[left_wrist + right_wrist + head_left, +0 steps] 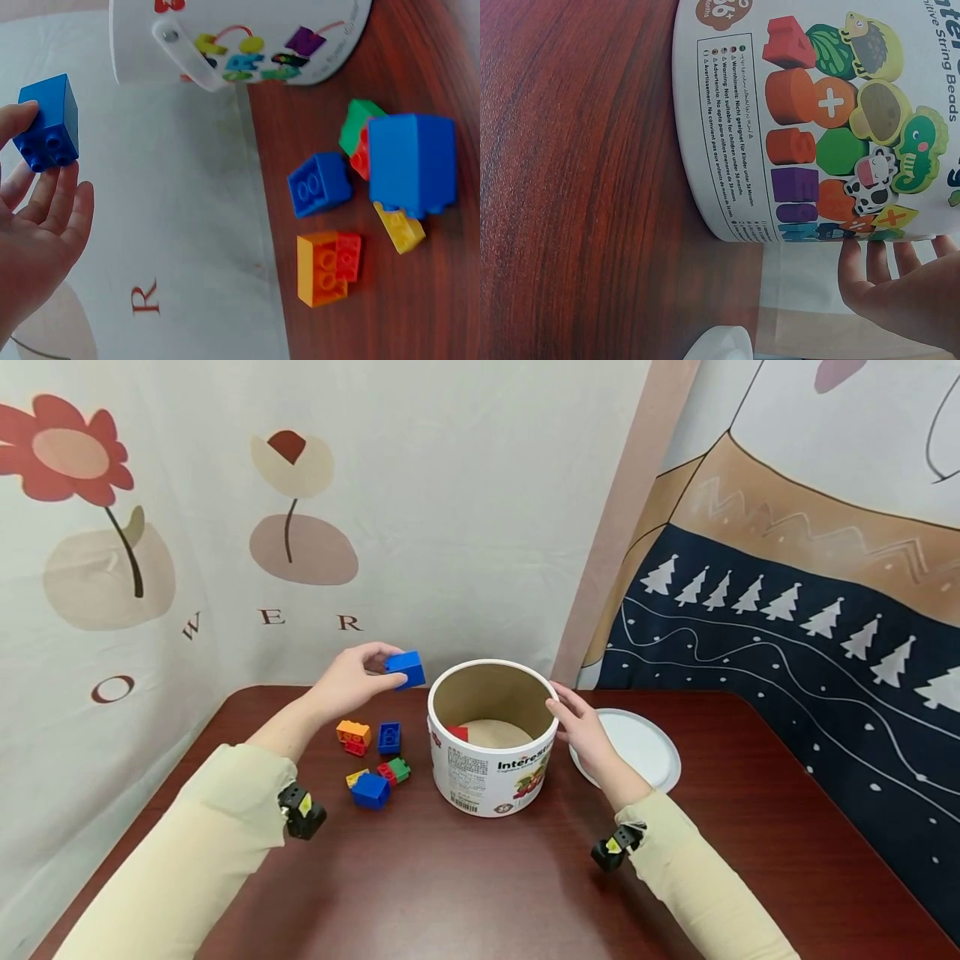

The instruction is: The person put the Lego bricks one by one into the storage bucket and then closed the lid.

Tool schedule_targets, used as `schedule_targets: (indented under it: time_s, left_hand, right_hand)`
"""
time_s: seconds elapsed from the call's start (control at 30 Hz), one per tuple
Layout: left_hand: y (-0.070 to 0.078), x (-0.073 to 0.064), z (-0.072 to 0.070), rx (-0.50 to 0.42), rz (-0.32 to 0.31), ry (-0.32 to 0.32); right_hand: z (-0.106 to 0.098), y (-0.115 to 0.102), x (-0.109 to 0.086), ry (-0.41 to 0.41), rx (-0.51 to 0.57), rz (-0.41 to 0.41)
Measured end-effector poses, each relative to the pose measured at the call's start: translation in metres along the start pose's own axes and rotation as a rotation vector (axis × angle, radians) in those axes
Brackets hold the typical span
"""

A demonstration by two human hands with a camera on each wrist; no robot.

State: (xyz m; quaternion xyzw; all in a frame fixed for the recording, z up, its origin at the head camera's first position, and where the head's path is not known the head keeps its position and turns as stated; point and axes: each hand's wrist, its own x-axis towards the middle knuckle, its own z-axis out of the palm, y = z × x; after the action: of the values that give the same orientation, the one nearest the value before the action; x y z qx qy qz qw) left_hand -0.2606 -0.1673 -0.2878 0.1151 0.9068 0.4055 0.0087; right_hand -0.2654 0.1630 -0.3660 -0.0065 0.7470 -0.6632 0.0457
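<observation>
My left hand (pixel 352 681) pinches a blue toy brick (pixel 406 669) in the air, left of the white bucket's rim; its studs show in the left wrist view. My right hand (pixel 588 739) holds the printed bucket (pixel 487 781) at its right side, the thumb at the rim and the fingers along the outer wall. Inside the bucket a red brick (pixel 457 732) shows. Below my left hand several bricks lie on the table: an orange brick (pixel 315 270) with a red one, a small blue brick (pixel 321 185), and a larger blue brick (pixel 401 161) beside green, red and yellow ones.
A round white lid (pixel 637 747) lies on the brown table (pixel 420 885), right of the bucket and partly behind my right hand. Curtains with printed flowers (pixel 75 452) and trees (pixel 780 602) hang behind the table and along its right side.
</observation>
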Motion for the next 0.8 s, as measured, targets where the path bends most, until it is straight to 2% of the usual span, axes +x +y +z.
schedule_targets:
  time_s: [0.5,0.8]
  left_hand:
    - [0.029,0.014,0.029,-0.053,0.07,-0.051]
    - [0.045,0.017,0.046,-0.081,0.104,-0.077]
  right_hand:
    - [0.0,0.001,0.0,-0.005,-0.008,-0.004]
    - [-0.001,0.001,0.0,-0.009,-0.013,-0.004]
